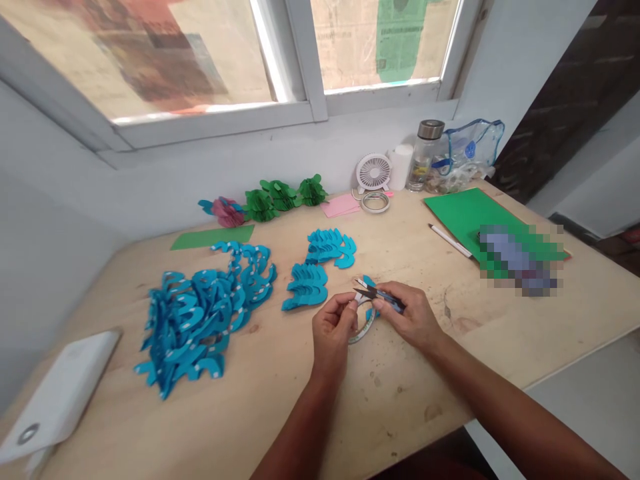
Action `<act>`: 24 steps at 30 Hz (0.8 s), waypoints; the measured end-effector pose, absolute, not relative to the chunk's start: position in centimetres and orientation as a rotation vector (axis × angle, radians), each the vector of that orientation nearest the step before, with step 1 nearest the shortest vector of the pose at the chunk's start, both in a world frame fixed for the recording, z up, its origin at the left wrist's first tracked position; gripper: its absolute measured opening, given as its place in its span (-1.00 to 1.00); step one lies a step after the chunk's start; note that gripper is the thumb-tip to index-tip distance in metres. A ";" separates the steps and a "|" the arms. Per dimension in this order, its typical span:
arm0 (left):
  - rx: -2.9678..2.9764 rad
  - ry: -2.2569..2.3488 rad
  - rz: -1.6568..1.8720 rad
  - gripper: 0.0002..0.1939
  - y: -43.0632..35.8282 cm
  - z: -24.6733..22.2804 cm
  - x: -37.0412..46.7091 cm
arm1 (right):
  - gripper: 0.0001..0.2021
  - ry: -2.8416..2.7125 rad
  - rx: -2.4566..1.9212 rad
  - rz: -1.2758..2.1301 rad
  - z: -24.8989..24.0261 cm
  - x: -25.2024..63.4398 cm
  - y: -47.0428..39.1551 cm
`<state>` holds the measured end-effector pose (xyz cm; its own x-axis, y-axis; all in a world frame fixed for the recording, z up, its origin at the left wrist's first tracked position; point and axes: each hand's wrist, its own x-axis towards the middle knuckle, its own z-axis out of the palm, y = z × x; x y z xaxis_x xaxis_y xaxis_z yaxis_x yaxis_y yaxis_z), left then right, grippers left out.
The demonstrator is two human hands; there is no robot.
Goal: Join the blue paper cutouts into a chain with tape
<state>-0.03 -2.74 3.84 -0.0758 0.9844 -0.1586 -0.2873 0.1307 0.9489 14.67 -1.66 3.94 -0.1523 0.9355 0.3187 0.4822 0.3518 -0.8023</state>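
Note:
My left hand (336, 330) is closed on a narrow roll of white tape (367, 328), pinching its free end between thumb and finger. My right hand (411, 315) holds small dark snips (391, 300), their pointed blades at the tape end by my left fingertips. A blue paper piece (369, 283) lies partly hidden behind my right hand and the snips. Left of my hands are two stacks of wavy blue paper pieces, one nearer (306, 287) and one farther back (331, 247). A large heap of blue paper pieces with white patches (193, 320) spreads further left.
Along the wall stand green paper shapes (280, 195), a pink one (229, 212), a small fan (374, 172), another tape roll (375, 202) and a bottle (425, 157). Green sheets (480, 210) and a white pen (450, 241) lie right; a white device (65, 387) lies far left.

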 end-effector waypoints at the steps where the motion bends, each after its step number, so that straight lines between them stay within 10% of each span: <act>1: 0.842 1.143 1.300 -0.76 -2.7 3.8 0.0 | -0.73 -1.779 -1.251 0.684 4.0 14.6 -1.7; 24: 0.931 1.143 1.280 -0.75 -2.9 3.9 0.3 | -0.73 -1.822 -1.215 0.724 4.3 14.4 -1.9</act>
